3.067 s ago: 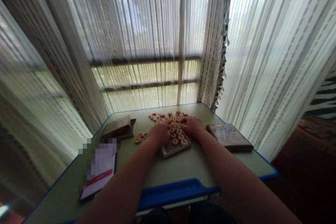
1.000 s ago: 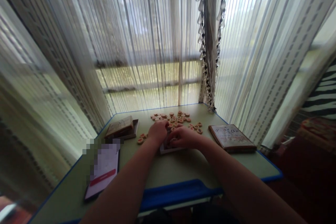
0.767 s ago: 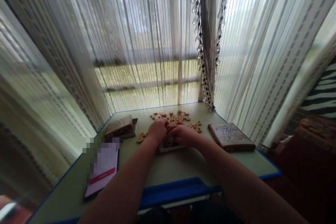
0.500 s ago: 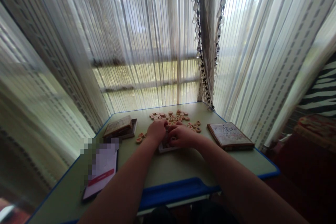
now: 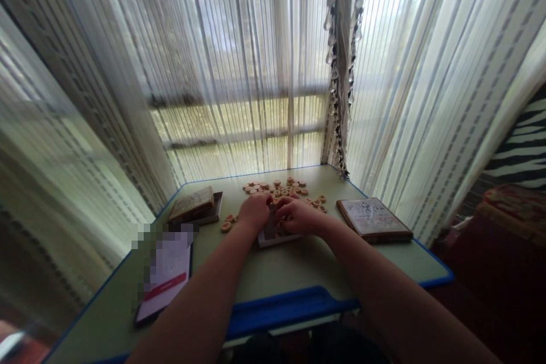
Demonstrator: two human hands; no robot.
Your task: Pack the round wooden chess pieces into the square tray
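Tan discs point(image 5: 277, 183), over twenty, lie around two curled hands point(image 5: 256, 210) point(image 5: 301, 216) at one tray point(image 5: 273, 243), grip unclear.

The bench point(image 5: 294, 270) is pale green, edged blue; the round pieces point(image 5: 277, 183) tan; the curtains point(image 5: 239, 57) striped; the wall panel point(image 5: 524, 145) black-and-white zebra-striped.

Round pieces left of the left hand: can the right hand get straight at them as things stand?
Probably not directly: the left hand and forearm lie between the right hand and those round pieces, so it would likely have to go over or around that arm.
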